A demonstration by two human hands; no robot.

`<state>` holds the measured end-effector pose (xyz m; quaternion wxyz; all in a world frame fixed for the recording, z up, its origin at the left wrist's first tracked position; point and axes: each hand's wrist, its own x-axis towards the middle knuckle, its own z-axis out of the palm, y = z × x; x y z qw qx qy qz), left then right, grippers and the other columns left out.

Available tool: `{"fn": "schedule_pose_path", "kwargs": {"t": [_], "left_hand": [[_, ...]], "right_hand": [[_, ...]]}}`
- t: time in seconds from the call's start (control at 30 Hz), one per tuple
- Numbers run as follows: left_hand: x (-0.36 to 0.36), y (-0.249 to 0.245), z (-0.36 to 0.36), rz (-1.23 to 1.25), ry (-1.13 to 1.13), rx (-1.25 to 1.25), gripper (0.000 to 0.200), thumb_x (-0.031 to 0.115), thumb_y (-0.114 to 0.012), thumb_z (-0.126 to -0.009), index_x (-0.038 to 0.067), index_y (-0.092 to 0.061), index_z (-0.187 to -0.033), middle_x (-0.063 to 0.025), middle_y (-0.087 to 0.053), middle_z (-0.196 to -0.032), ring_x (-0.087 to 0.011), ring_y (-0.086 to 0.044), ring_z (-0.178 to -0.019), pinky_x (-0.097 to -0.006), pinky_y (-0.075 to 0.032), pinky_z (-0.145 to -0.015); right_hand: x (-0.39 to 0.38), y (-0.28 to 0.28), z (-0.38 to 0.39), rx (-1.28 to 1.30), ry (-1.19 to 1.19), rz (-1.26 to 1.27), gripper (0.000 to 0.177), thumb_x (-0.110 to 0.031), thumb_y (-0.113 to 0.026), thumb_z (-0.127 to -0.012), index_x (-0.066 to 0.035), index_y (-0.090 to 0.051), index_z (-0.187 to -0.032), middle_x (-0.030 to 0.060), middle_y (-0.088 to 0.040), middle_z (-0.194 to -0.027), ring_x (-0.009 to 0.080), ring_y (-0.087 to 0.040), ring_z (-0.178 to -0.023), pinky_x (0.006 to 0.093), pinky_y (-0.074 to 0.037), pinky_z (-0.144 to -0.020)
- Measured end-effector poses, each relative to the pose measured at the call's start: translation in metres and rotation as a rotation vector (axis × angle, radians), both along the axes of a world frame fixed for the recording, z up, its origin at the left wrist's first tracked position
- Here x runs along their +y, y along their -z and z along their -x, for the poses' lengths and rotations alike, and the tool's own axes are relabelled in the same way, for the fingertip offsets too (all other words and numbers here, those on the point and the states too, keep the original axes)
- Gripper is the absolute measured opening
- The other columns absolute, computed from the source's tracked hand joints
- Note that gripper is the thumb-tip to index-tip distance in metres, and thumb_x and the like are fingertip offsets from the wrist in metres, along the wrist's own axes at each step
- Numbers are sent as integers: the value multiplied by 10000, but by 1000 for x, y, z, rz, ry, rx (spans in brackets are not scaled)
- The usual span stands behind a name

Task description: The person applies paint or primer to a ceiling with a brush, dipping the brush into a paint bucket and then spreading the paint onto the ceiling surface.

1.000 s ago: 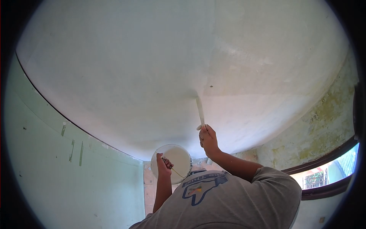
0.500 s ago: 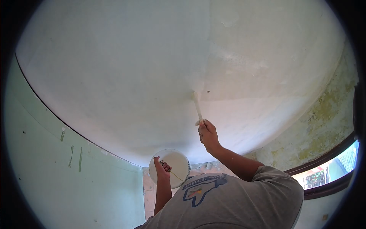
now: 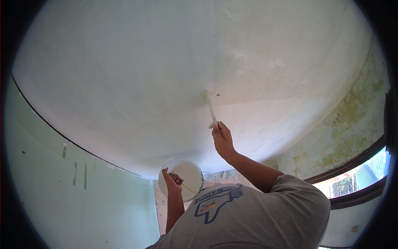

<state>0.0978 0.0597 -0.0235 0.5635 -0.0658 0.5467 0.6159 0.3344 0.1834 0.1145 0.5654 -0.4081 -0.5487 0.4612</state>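
Note:
My right hand (image 3: 222, 139) is shut on the handle of a paintbrush (image 3: 211, 108). The brush points away from me and its bristle end touches the broad white painted surface (image 3: 124, 83), close to a small dark speck. My left hand (image 3: 172, 181) grips the thin wire handle of a round white paint bucket (image 3: 190, 173), held low and to the left of my right arm. White paint shows inside the bucket. My grey T-shirt (image 3: 248, 216) with a printed logo fills the bottom of the view.
A pale green wall (image 3: 62, 195) with a few scuff marks stands at the left. At the right are a stained, yellow-green wall patch (image 3: 352, 124) and a dark-framed window (image 3: 356, 180). Tiled floor (image 3: 161, 203) shows below the bucket.
My right hand has slid the brush up and slightly left along the white surface. The bucket in my left hand has shifted a little to the left.

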Motion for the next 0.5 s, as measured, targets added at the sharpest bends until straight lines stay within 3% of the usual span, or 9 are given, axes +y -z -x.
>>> {"fn": "schedule_pose_path", "kwargs": {"t": [0.17,0.23,0.37,0.5], "left_hand": [[-4,6,1,-1,5,6,494,591,-604,-803,184,-378,-638,46,-274,-482,-131,-279,-402,-337,-304,-500],[-1,5,2,-5,16,10,496,590,-604,-804,185,-372,-636,46,-276,-484,-131,-280,-402,-337,-305,-502],[1,1,2,17,36,15,493,576,-605,-808,182,-366,-634,46,-276,-491,-129,-272,-409,-335,-300,-501],[2,1,1,19,46,20,486,561,-607,-809,182,-362,-631,43,-273,-494,-129,-262,-411,-335,-291,-501]], "right_hand": [[-23,35,-12,-11,0,139,224,-229,-450,-1099,-60,-579,-1027,-88,-360,-667,18,-304,-560,208,-270,-489],[-38,20,-12,163,-129,196,249,-259,-438,-1104,-61,-568,-1030,-93,-363,-660,5,-291,-525,199,-247,-449],[-22,-25,0,174,-154,-64,281,-310,-426,-1110,-67,-552,-1045,-95,-351,-654,-4,-272,-507,191,-234,-431],[-2,-28,17,172,-122,-2,274,-303,-427,-1110,-74,-558,-1035,-95,-346,-655,1,-272,-513,195,-239,-431]]}}
